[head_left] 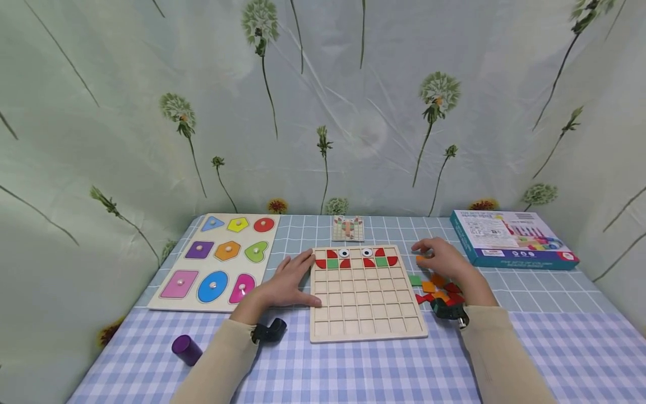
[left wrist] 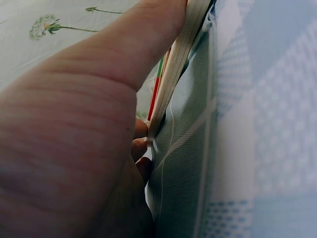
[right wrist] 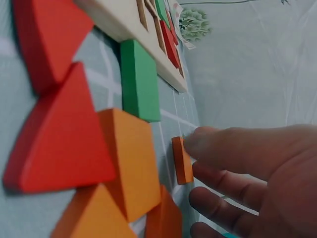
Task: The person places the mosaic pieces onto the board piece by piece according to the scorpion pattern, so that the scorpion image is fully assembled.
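My left hand (head_left: 287,286) rests along the left side of a wooden grid board (head_left: 368,303), fingers spread toward its upper corner and thumb at its lower left edge. In the left wrist view, the thumb lies against the board's edge (left wrist: 185,44). Red and green pieces with two eye pieces (head_left: 344,253) fill the board's top rows. To the board's right, my right hand (head_left: 444,261) hovers low over an orange block (right wrist: 182,161), its thumb and fingertips right at the block's upper side. Nearby lie a green square block (right wrist: 138,82) and several red and orange pieces (right wrist: 64,139).
A small pattern card (head_left: 347,229) lies behind the board. To the left are a knobbed shape puzzle (head_left: 229,230) and a purple cylinder (head_left: 187,350). A boxed set (head_left: 515,238) lies at the back right, near the patterned curtain (head_left: 373,112).
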Tool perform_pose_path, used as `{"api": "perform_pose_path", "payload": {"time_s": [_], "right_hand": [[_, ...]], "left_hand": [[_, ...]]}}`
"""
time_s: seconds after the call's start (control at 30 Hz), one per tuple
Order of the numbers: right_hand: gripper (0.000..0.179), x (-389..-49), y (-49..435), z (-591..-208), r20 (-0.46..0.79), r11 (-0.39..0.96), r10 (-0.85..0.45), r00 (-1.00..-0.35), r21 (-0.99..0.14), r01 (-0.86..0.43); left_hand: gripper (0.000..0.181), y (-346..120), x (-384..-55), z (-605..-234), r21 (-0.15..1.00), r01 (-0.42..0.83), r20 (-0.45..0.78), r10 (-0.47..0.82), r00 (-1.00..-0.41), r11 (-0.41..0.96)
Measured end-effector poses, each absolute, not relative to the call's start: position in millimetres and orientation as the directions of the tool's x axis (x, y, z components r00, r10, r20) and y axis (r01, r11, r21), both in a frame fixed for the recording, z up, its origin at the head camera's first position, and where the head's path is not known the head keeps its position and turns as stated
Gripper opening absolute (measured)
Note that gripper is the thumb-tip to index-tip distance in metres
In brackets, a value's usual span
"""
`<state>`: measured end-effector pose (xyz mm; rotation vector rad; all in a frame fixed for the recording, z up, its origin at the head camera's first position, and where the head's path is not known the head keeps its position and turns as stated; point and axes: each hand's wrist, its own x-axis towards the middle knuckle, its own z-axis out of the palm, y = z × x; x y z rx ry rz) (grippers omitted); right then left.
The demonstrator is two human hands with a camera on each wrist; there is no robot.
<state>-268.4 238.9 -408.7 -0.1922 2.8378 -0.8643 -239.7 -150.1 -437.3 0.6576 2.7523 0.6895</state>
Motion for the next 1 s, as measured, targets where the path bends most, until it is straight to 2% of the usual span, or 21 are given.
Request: {"api": "perform_pose_path", "payload": {"time_s": [0.27, 0.47, 0.73, 1.0], "right_hand": [[0.038, -270.3, 238.5, -411.5, -0.131, 0.825, -0.191, -0.973, -0.559, -0.086], [0.034, -268.5, 239.1, -410.1, -0.152, 0.83, -0.138, -0.979, -0.557, -0.03], [0.033, -269.5, 231.0, -408.0, -0.12, 0.852, -0.106, -0.987, -0.523, -0.028], [0.032, -268.0, 220.0, -405.5, -0.075, 0.826, -0.129, -0.989, -0.559, -0.065]], "left_hand": [[0.113, -150.1, -240.1, -436.5, 0.491, 0.365, -0.111, 0.472, -0.874, 0.791], [0.114, -149.2, -240.5, -437.2, 0.49, 0.369, -0.114, 0.478, -0.871, 0.79], [0.113, -148.1, -241.1, -436.1, 0.49, 0.366, -0.111, 0.474, -0.874, 0.791], [0.113, -149.1, -241.2, -436.9, 0.489, 0.363, -0.117, 0.472, -0.874, 0.793]]}}
